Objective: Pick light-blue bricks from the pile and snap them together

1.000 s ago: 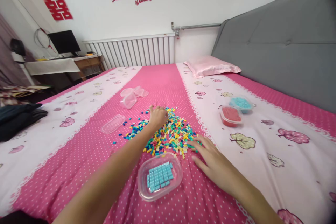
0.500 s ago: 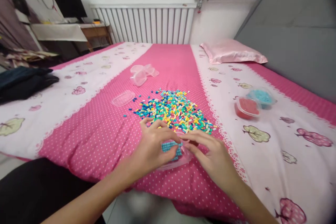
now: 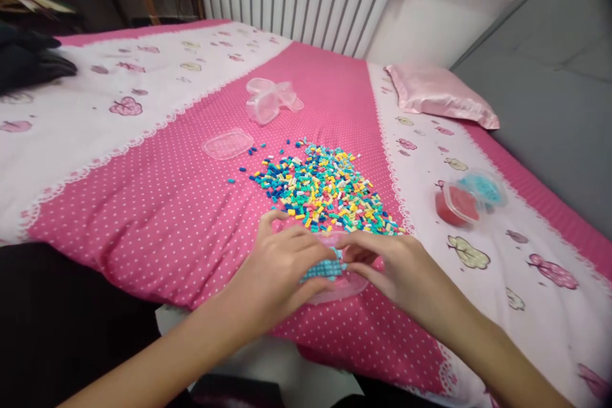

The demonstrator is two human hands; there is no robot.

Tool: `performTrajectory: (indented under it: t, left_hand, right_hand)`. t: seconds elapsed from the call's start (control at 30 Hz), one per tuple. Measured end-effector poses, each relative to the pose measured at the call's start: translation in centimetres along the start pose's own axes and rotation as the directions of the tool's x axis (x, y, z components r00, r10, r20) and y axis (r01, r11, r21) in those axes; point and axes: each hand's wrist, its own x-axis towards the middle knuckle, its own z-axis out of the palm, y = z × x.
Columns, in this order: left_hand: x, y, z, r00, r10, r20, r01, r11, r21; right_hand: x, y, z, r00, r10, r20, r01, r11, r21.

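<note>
My left hand [image 3: 282, 264] is closed around a flat block of joined light-blue toy bricks [image 3: 321, 270], thumb in front and fingers behind. At the block's right end, my right hand [image 3: 387, 261] pinches with thumb and fingertips at a small light-blue toy brick, partly hidden by the fingers. Beneath both hands lies a clear plastic container [image 3: 347, 290], mostly covered by them. Just beyond the fingers spreads a heap of loose toy bricks [image 3: 329, 188] in blue, green, yellow, white and pink.
A clear lid [image 3: 228, 144] lies left of the heap, with clear empty tubs [image 3: 270, 101] farther back. To the right stand a tub of red bricks [image 3: 456, 205] and one of blue bricks [image 3: 484, 188]. A pink pillow [image 3: 440, 94] rests on the polka-dot bedspread [image 3: 157, 204].
The view has tilted down and turned slightly. My right fingertips have shifted against the right end of the blue block, while my left hand keeps its hold.
</note>
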Motion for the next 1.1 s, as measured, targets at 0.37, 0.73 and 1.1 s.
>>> performTrajectory:
  t: [0.37,0.73,1.1]
  left_hand:
    - [-2.5,-0.5,2.2,0.971,0.180,0.155,-0.218,0.935,0.280]
    - [-2.7,-1.0,3.0,0.974,0.187,0.131,-0.218,0.931,0.293]
    - [-2.8,-1.1,3.5,0.979,0.167,0.119,-0.194,0.940,0.279]
  right_hand:
    - [2.3,0.2,1.1,0.943,-0.034,0.331,0.178,0.891,-0.418]
    - [2.4,1.0,1.9,0.954,-0.083,0.287,0.190,0.910,-0.369]
    - [2.6,0.9,3.0,0.951,-0.095,0.295,0.241,0.825,-0.511]
